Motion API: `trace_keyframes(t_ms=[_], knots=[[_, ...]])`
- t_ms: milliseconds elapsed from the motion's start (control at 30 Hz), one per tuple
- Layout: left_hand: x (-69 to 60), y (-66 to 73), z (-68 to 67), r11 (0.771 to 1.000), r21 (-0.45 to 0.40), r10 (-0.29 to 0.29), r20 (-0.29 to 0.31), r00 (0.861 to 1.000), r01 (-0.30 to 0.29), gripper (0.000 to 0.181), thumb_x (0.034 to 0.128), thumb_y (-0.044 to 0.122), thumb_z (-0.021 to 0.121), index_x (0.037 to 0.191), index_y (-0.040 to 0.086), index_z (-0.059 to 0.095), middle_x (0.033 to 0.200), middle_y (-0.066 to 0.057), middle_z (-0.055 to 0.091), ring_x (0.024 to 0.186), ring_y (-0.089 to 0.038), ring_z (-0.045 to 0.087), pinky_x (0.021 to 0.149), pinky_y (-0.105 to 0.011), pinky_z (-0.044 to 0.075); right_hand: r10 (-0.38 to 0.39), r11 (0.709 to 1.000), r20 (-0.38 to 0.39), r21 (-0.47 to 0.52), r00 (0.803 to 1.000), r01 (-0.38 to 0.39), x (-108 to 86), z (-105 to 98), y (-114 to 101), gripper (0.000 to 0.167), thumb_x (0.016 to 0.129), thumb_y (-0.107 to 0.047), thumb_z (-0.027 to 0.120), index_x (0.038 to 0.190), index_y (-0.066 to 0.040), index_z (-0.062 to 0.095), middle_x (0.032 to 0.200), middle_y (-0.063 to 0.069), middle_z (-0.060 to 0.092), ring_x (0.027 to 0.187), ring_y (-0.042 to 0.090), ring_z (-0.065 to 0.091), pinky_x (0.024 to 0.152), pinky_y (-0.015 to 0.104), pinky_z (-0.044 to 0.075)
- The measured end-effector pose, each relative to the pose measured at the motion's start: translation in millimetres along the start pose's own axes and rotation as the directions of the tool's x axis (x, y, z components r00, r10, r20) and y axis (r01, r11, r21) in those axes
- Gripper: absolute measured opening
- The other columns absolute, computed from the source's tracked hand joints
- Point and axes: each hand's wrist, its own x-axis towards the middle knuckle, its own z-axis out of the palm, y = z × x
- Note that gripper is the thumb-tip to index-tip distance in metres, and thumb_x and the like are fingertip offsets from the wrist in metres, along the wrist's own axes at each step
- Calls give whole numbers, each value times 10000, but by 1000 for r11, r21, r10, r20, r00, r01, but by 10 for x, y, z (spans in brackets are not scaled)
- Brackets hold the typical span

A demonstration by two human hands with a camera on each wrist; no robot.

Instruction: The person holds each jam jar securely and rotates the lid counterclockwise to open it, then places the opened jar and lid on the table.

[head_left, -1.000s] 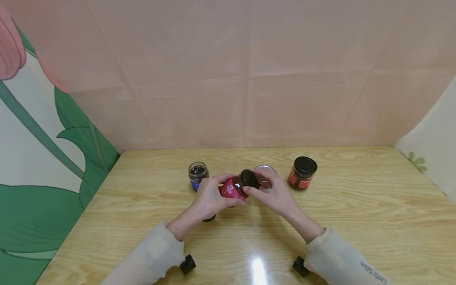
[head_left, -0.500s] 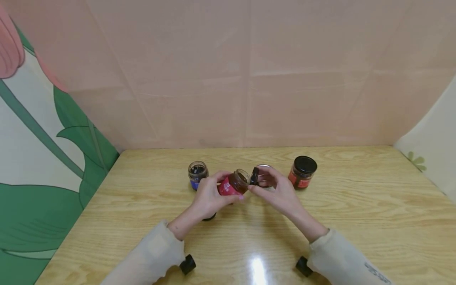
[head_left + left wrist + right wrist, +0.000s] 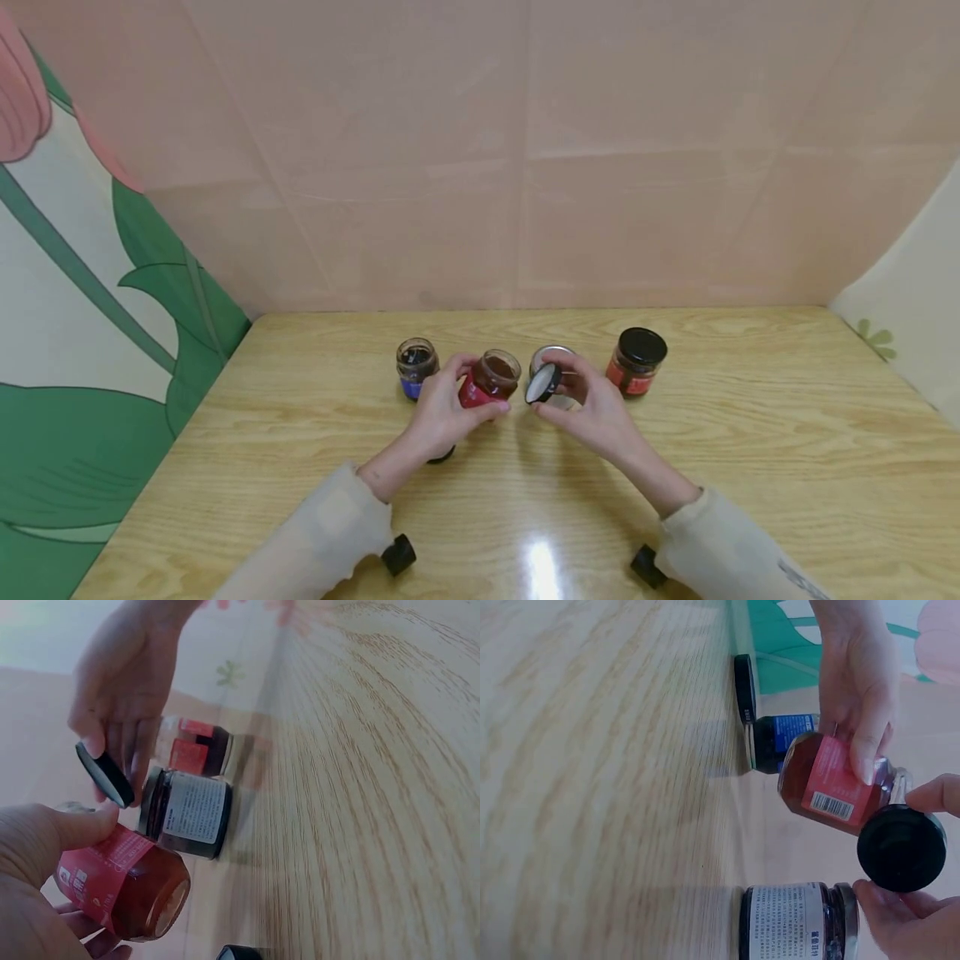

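My left hand (image 3: 442, 408) grips a glass jar (image 3: 495, 377) with a pinkish-red label, held slightly tilted above the table. Its mouth is uncovered and reddish-brown contents show inside. Just to the right, my right hand (image 3: 592, 408) pinches a black lid (image 3: 543, 383) by its edge, apart from the jar. The lid's pale inner face shows in the head view; its black top (image 3: 901, 849) faces the right wrist camera. Behind my right hand stands a jar with a silver lid (image 3: 555, 353), partly hidden; its white printed label (image 3: 196, 806) shows in the left wrist view.
A lidless jar with a blue label (image 3: 416, 367) stands left of my left hand. Another black lid (image 3: 745, 688) rests on the wooden table (image 3: 735, 467), mostly hidden by my left wrist in the head view. At right stands a black-lidded jar (image 3: 637, 362) with a red label.
My right hand has lifted the black lid off the red-labelled jar, moved it rightward and turned its inner side up. The jar, still in my left hand, is now more upright.
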Motion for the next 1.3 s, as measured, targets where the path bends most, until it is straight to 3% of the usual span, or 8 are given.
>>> trace_keyframes(t_ms=[233, 367, 667, 867, 1100, 1300], knots=[[14, -37, 11, 1000, 1, -4, -18, 1000, 4, 668, 736, 230, 841, 1277, 31, 504, 1189, -151, 636, 1124, -291, 583, 966, -447, 465, -91, 995, 6, -50, 996, 91, -31, 7, -2, 566, 706, 80, 775, 1218, 7, 544, 1203, 175, 573, 1023, 265, 589, 861, 292, 519], [20, -57, 19, 1000, -16, -5, -35, 999, 4, 651, 743, 201, 832, 1273, 18, 501, 1178, -157, 652, 1116, -289, 596, 968, -450, 456, -75, 996, 34, -45, 997, 77, -73, 20, -7, 598, 700, 75, 783, 1237, 39, 523, 1206, 204, 561, 997, 292, 623, 844, 232, 511], [48, -49, 50, 997, -68, -30, -66, 997, 25, 625, 740, 154, 830, 1257, 6, 513, 1191, -166, 649, 1134, -287, 597, 992, -438, 447, -54, 991, 98, -117, 994, 65, -114, 63, -36, 615, 679, 52, 797, 1228, 86, 521, 1178, 221, 594, 1029, 316, 619, 893, 377, 525], [80, -52, 86, 997, -63, -41, -87, 995, 35, 599, 731, 122, 833, 1233, 7, 525, 1158, -169, 664, 1092, -281, 619, 943, -424, 479, -17, 980, 145, -193, 989, 45, -140, 106, -67, 591, 671, 6, 811, 1203, 69, 562, 1160, 203, 612, 996, 320, 650, 870, 383, 537], [110, -48, 108, 995, -80, -73, -85, 994, 66, 598, 731, 124, 833, 1232, 9, 527, 1162, -168, 664, 1113, -283, 616, 965, -419, 473, -34, 982, 183, -179, 982, 68, -123, 156, -84, 578, 664, 17, 799, 1182, 98, 555, 1153, 238, 601, 990, 332, 642, 846, 373, 548], [134, -59, 119, 995, -67, -84, -92, 992, 78, 614, 738, 135, 831, 1248, -3, 518, 1173, -179, 656, 1126, -298, 605, 980, -436, 458, 6, 976, 221, -216, 975, 43, -108, 212, -74, 601, 658, -53, 844, 1172, 90, 568, 1136, 223, 622, 991, 326, 646, 831, 380, 552]])
